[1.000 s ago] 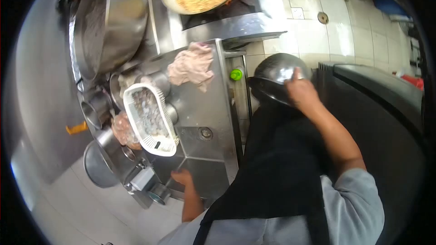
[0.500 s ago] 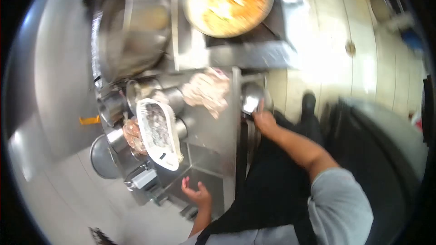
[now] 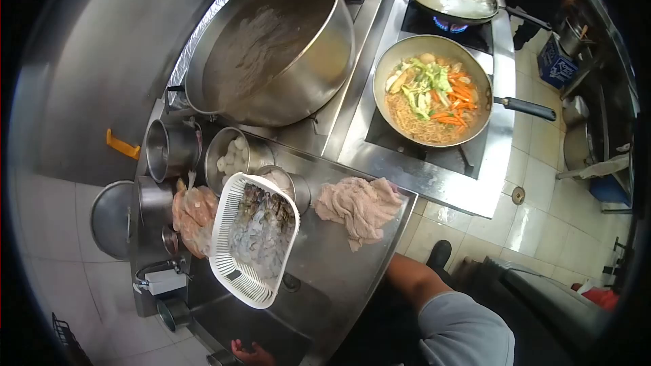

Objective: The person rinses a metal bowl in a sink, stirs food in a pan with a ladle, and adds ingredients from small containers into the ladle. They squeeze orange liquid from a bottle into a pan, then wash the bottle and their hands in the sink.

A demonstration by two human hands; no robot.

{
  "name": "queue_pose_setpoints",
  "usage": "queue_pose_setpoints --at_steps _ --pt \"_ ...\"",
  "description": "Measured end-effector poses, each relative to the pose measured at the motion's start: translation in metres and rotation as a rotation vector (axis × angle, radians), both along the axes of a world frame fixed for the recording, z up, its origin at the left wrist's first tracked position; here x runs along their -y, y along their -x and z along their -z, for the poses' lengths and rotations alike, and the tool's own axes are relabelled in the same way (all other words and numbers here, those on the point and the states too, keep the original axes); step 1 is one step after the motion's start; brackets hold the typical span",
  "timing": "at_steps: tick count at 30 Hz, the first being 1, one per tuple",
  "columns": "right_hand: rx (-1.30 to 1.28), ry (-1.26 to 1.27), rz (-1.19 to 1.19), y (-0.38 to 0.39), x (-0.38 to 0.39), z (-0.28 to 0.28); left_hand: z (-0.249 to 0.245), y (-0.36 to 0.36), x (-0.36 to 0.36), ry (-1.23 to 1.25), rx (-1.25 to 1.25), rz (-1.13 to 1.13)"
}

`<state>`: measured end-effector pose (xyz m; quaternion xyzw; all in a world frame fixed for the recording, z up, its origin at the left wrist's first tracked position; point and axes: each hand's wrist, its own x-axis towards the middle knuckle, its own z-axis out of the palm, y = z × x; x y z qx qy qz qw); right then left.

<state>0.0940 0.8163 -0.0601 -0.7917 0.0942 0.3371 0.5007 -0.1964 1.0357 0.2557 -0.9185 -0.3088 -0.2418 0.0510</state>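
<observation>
One basket [image 3: 222, 244] of shrimp [image 3: 260, 237] well beyond the open left hand [image 3: 252, 353]; right hand hidden, its grip unclear.

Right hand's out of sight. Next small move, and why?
I'd probably lift the right hand clear of the counter edge before anything else. The right forearm drops behind that edge, so whatever it may hold can't be checked. The left hand is low by the sink, fingers spread and seemingly empty, so it looks free to help.
</observation>
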Motion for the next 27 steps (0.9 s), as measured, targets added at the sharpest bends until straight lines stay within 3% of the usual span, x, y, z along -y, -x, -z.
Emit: queue_pose_setpoints --at_steps 5,7,8,10,11,13,14,16,23,27 --pt "-0.03 0.019 0.033 -0.018 -0.021 0.038 0.003 -0.001 -0.008 0.053 -0.018 -0.153" --pt "-0.034 0.024 0.035 -0.022 -0.027 0.05 0.004 0.001 -0.027 0.823 0.645 -0.488" --pt "-0.037 0.027 0.035 -0.024 -0.031 0.056 0.009 0.002 -0.021 0.816 0.649 -0.499" --pt "-0.04 0.025 0.04 -0.028 -0.036 0.068 0.017 0.0 -0.008 0.25 0.19 -0.18" --pt "-0.043 0.024 0.039 -0.03 -0.038 0.072 0.023 0.007 -0.017 0.249 0.19 -0.187" --pt "-0.044 0.024 0.035 -0.031 -0.042 0.078 0.032 0.032 -0.039 0.77 0.513 -0.407" --pt "-0.04 0.022 0.033 -0.034 -0.043 0.08 0.033 0.032 -0.034 0.77 0.519 -0.412" --pt "-0.042 0.022 0.029 -0.035 -0.043 0.085 0.026 0.025 -0.015 0.139 -0.022 -0.047" --pt "0.02 0.03 0.017 -0.012 0.0 0.057 0.009 0.019 0.0 0.25 -0.029 -0.083" --pt "0.049 0.093 0.023 0.042 0.1 0.01 -0.02 0.0 0.014 0.048 0.088 -0.097"
